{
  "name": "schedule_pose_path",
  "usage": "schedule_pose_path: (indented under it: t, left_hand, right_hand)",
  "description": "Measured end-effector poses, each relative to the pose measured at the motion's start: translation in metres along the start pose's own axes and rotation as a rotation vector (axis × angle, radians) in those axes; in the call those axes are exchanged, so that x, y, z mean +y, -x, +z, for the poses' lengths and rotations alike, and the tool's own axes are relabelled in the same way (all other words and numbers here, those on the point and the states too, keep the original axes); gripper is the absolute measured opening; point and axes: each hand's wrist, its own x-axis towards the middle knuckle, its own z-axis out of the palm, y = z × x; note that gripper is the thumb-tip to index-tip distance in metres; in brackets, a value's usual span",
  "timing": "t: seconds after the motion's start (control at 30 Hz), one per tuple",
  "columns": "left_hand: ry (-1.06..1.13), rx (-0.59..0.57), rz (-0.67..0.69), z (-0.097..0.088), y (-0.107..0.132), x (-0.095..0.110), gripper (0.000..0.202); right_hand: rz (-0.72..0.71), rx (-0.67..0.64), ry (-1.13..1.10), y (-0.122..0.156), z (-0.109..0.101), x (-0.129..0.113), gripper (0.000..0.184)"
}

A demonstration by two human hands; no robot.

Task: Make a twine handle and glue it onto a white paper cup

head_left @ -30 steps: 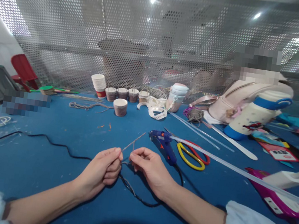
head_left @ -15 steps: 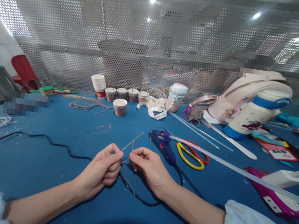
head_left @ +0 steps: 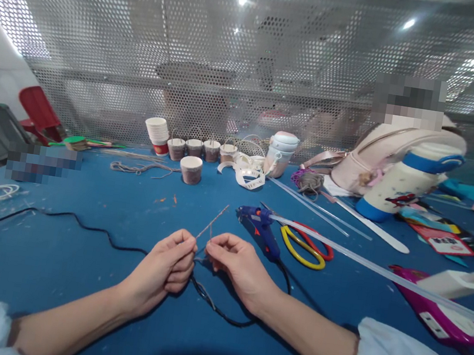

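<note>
My left hand (head_left: 165, 270) and my right hand (head_left: 238, 264) meet low over the blue table (head_left: 71, 271), fingertips almost touching. Both pinch a thin piece of twine (head_left: 211, 221); two ends of it stick up and away between the hands. Each hand has thumb and forefinger pressed together, the other fingers curled. A blue hot glue gun (head_left: 262, 226) lies just beyond my right hand, and its black cord (head_left: 90, 231) runs under both hands and off to the left.
Yellow and red scissors (head_left: 304, 247) and long clear glue sticks (head_left: 366, 265) lie right of the gun. Paper cups (head_left: 190, 169), ribbon, a twine bundle (head_left: 310, 182), bottles and a pink bag line the back by a perforated metal screen. A magenta device (head_left: 439, 314) sits at right.
The hands stay in place; the fingers shift slightly on the twine, and its upstanding ends tilt a little to the left.
</note>
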Motion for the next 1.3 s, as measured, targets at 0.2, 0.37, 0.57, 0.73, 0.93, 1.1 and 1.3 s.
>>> schedule_pose_path:
  t: [0.2,0.37,0.57,0.73,0.93,1.1,1.3]
  left_hand:
    - [-0.016,0.011,-0.004,-0.0020,-0.0024,-0.0009,0.029]
    - [-0.036,0.024,0.012,-0.0005,-0.0004,-0.0001,0.031]
    - [-0.044,0.061,0.020,0.0020,0.0003,0.0017,0.032]
    - [-0.047,0.044,0.028,0.0013,0.0006,0.0010,0.035]
    - [-0.038,0.030,0.014,0.0032,0.0016,0.0020,0.036]
    - [-0.022,0.009,0.013,0.0018,0.0007,0.0011,0.031]
    - [0.001,0.019,0.014,0.0004,-0.0002,0.0008,0.029]
  right_hand:
    - [0.004,0.002,-0.006,0.0012,0.0005,-0.0006,0.025]
    - [-0.005,0.001,-0.003,0.0012,0.0006,-0.0004,0.023]
    - [-0.005,-0.001,0.017,0.0012,0.0000,0.0000,0.022]
    - [-0.006,-0.011,0.015,0.0006,-0.0006,0.0010,0.022]
    - [-0.011,-0.008,0.008,0.0004,0.0003,0.0006,0.023]
    - [-0.012,-0.011,0.013,-0.0001,-0.0004,0.0015,0.023]
    - [-0.011,-0.008,0.019,0.0002,-0.0003,0.0012,0.023]
